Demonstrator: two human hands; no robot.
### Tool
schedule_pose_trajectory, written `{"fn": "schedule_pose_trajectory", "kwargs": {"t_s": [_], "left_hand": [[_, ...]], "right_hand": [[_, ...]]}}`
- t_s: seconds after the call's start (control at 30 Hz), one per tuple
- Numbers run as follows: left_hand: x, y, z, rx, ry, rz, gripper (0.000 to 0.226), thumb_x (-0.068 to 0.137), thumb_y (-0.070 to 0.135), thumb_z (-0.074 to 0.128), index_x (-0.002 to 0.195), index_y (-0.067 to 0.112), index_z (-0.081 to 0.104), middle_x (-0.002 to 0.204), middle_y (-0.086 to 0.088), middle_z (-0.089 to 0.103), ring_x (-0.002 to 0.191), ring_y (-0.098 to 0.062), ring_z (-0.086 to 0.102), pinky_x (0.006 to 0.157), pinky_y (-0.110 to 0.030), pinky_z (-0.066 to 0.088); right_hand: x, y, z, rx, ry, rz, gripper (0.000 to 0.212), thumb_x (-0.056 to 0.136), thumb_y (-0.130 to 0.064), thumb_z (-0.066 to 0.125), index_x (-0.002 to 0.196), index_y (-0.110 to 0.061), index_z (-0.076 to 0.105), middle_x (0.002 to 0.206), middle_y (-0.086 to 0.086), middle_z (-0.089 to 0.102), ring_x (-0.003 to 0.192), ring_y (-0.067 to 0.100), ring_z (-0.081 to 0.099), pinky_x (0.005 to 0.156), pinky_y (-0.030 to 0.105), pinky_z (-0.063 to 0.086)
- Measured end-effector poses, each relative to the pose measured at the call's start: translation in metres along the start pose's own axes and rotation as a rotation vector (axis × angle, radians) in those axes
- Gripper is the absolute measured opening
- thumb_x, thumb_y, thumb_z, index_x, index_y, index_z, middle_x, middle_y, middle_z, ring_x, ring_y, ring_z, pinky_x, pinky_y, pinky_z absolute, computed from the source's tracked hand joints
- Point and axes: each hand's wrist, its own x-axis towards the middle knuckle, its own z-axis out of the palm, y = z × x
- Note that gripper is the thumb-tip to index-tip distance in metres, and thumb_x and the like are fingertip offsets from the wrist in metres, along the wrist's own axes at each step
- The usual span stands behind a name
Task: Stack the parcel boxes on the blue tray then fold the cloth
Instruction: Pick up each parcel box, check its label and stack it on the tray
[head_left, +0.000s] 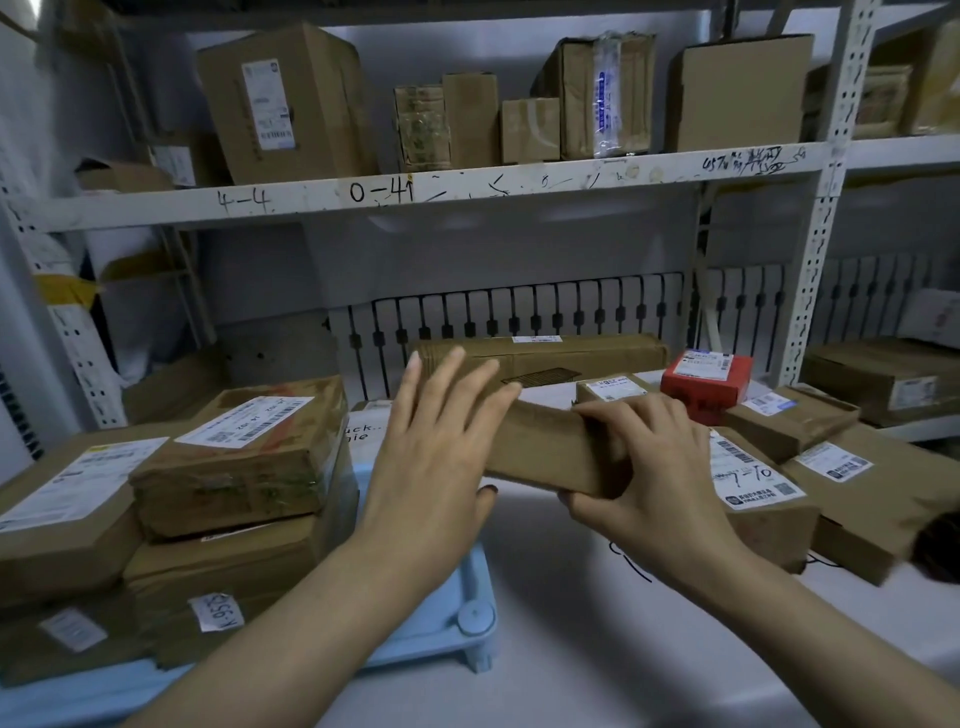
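Observation:
A long flat brown parcel box (545, 447) is held up in mid-air over the white shelf surface. My right hand (644, 467) grips its right end, fingers curled over the top and thumb underneath. My left hand (436, 452) lies flat against the box's left end with straight fingers. The blue tray (457, 608) sits at the lower left, holding a stack of several labelled brown parcels (239, 457). No cloth shows in view.
More parcels lie on the right (763, 493), with a red box (706, 382) and a long brown carton (540, 358) behind. The upper shelf (467, 192) holds several cartons. A metal upright (821, 218) stands at the right.

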Motion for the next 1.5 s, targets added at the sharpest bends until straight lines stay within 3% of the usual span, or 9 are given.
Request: {"fn": "schedule_pose_trajectory", "kwargs": {"t_s": [0.13, 0.47, 0.63, 0.77, 0.93, 1.0, 1.17, 1.3, 1.5], "left_hand": [[0.001, -0.003, 0.003, -0.057, 0.011, -0.035, 0.071, 0.059, 0.022, 0.084, 0.124, 0.025, 0.057, 0.118, 0.006, 0.06, 0.112, -0.022, 0.054, 0.114, -0.041, 0.023], [-0.008, -0.026, 0.008, -0.237, 0.0, -0.227, 0.066, 0.066, 0.024, 0.083, 0.123, 0.032, 0.05, 0.12, 0.011, 0.054, 0.112, -0.017, 0.045, 0.108, -0.03, 0.023], [-0.01, -0.028, 0.008, -0.327, -0.002, -0.289, 0.067, 0.066, 0.025, 0.084, 0.122, 0.034, 0.048, 0.118, 0.013, 0.052, 0.109, -0.015, 0.045, 0.097, -0.029, 0.032], [-0.012, -0.029, 0.011, -0.326, 0.013, -0.275, 0.065, 0.067, 0.023, 0.083, 0.121, 0.032, 0.05, 0.118, 0.012, 0.053, 0.112, -0.015, 0.045, 0.106, -0.032, 0.029], [-0.008, -0.022, 0.007, -0.274, 0.067, -0.237, 0.068, 0.066, 0.023, 0.081, 0.128, 0.024, 0.052, 0.127, 0.006, 0.053, 0.126, -0.02, 0.043, 0.119, -0.045, 0.022], [-0.005, -0.013, 0.002, -0.27, 0.067, -0.179, 0.075, 0.066, 0.026, 0.081, 0.134, 0.024, 0.048, 0.132, 0.005, 0.051, 0.129, -0.019, 0.041, 0.119, -0.046, 0.022], [0.001, 0.012, -0.006, -0.295, 0.078, -0.059, 0.075, 0.067, 0.028, 0.08, 0.135, 0.027, 0.05, 0.13, 0.007, 0.053, 0.121, -0.018, 0.046, 0.105, -0.035, 0.037], [0.002, 0.012, -0.007, -0.37, 0.103, -0.056, 0.069, 0.068, 0.022, 0.081, 0.13, 0.029, 0.051, 0.122, 0.011, 0.056, 0.112, -0.014, 0.05, 0.09, -0.031, 0.045], [-0.005, -0.012, -0.003, -0.687, 0.132, -0.214, 0.069, 0.069, 0.009, 0.083, 0.125, 0.029, 0.048, 0.126, 0.01, 0.056, 0.117, -0.012, 0.053, 0.095, -0.037, 0.049]], "right_hand": [[-0.002, 0.004, 0.0, 0.003, -0.014, -0.028, 0.072, 0.06, -0.051, 0.069, 0.128, -0.031, 0.06, 0.111, -0.006, 0.055, 0.109, 0.017, 0.045, 0.09, 0.033, 0.028], [-0.001, 0.019, -0.002, 0.369, 0.027, 0.133, 0.114, 0.057, -0.057, 0.077, 0.152, -0.028, 0.022, 0.136, -0.012, 0.04, 0.13, 0.012, 0.04, 0.107, 0.047, 0.041], [0.002, 0.027, -0.001, 0.469, -0.011, 0.185, 0.111, 0.054, -0.055, 0.079, 0.148, -0.035, 0.025, 0.141, -0.01, 0.041, 0.132, 0.011, 0.041, 0.108, 0.049, 0.041], [0.002, 0.03, 0.0, 0.426, 0.03, 0.109, 0.088, 0.058, -0.034, 0.09, 0.13, -0.041, 0.041, 0.127, -0.014, 0.046, 0.123, 0.016, 0.045, 0.1, 0.05, 0.045], [0.003, 0.021, -0.003, 0.341, 0.179, 0.006, 0.072, 0.053, -0.037, 0.084, 0.115, -0.034, 0.049, 0.111, -0.011, 0.05, 0.107, 0.019, 0.047, 0.09, 0.025, 0.04], [0.004, 0.015, -0.002, 0.263, 0.195, -0.018, 0.069, 0.053, -0.039, 0.083, 0.115, -0.028, 0.054, 0.112, -0.006, 0.051, 0.105, 0.022, 0.045, 0.087, 0.027, 0.037], [0.003, -0.003, 0.0, 0.136, 0.198, -0.051, 0.073, 0.058, -0.048, 0.075, 0.124, -0.02, 0.06, 0.121, 0.004, 0.05, 0.111, 0.027, 0.043, 0.09, 0.043, 0.04], [0.002, -0.004, -0.004, 0.139, 0.182, -0.08, 0.087, 0.06, -0.046, 0.078, 0.139, -0.026, 0.048, 0.129, 0.003, 0.045, 0.117, 0.02, 0.039, 0.096, 0.032, 0.031], [0.0, 0.017, -0.006, 0.26, 0.138, 0.05, 0.112, 0.058, -0.04, 0.089, 0.15, -0.029, 0.026, 0.135, -0.017, 0.031, 0.13, 0.016, 0.036, 0.107, 0.05, 0.037]]}}
